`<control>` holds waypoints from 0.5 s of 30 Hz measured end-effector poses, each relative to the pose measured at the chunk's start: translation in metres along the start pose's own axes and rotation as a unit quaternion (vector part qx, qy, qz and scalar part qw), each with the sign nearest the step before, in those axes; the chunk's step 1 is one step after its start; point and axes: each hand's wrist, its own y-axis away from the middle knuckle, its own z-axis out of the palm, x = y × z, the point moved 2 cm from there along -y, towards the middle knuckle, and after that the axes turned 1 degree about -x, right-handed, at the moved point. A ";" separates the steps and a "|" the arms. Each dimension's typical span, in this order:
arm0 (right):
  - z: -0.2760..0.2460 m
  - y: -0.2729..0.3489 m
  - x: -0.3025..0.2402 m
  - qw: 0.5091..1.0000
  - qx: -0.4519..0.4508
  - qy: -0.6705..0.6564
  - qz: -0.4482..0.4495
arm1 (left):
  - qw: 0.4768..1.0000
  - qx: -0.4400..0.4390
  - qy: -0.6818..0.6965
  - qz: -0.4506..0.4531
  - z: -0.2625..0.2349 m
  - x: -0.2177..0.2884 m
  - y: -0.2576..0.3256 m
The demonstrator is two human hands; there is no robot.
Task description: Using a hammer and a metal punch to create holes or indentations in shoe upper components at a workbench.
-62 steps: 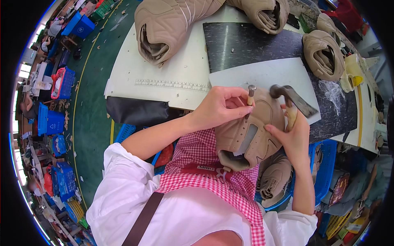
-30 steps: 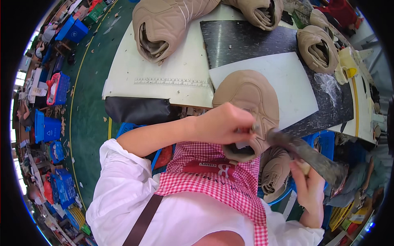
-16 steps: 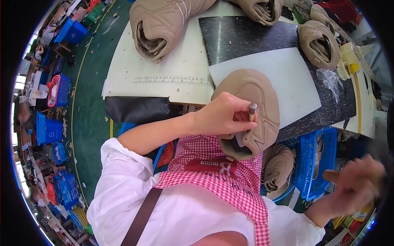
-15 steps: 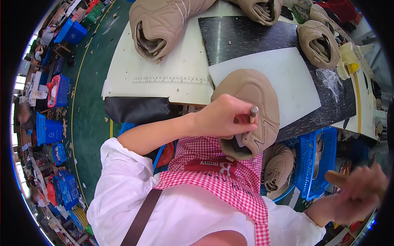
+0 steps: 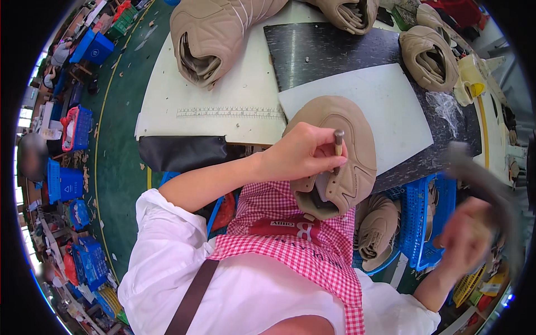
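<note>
Pinched between the fingers of the left hand (image 5: 301, 153) is a small punch (image 5: 338, 142), a short rod with a dull metal head, held upright against the beige shoe (image 5: 340, 151). That hand also presses on the shoe, which lies sole-up at the near edge of the table (image 5: 212, 106), its opening facing the person's red checked apron (image 5: 301, 234). How the punch's lower end meets the shoe is hidden behind the fingers.

Off to the side, well apart from the shoe, the right hand (image 5: 466, 237) is badly blurred. It is wrapped around a hammer (image 5: 486, 184), whose dark head and handle smear into one streak, so its exact shape is hard to tell.

More beige shoes (image 5: 215, 33) lie at the far side of the table, some cut off by the picture's edge. A blue crate (image 5: 421, 223) below the table holds further shoes (image 5: 377, 231), partly hidden by the table edge.
</note>
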 end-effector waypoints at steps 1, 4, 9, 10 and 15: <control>-0.021 -0.002 -0.012 0.993 -0.022 -0.118 -0.020 | 1.000 -0.004 0.003 0.003 0.001 0.003 -0.001; 0.015 -0.008 -0.016 0.958 -0.217 0.185 -0.037 | 0.925 -0.047 -0.323 0.193 0.015 0.016 -0.005; 0.059 -0.014 0.004 0.963 -0.160 0.202 0.081 | 0.987 0.029 -0.112 0.108 0.003 0.001 -0.004; 0.053 -0.010 0.004 0.962 -0.161 0.204 0.083 | 0.992 0.067 0.110 -0.011 0.001 -0.007 -0.005; -0.017 -0.004 -0.010 0.999 0.048 0.027 0.003 | 0.994 0.021 -0.097 0.035 0.004 0.007 -0.009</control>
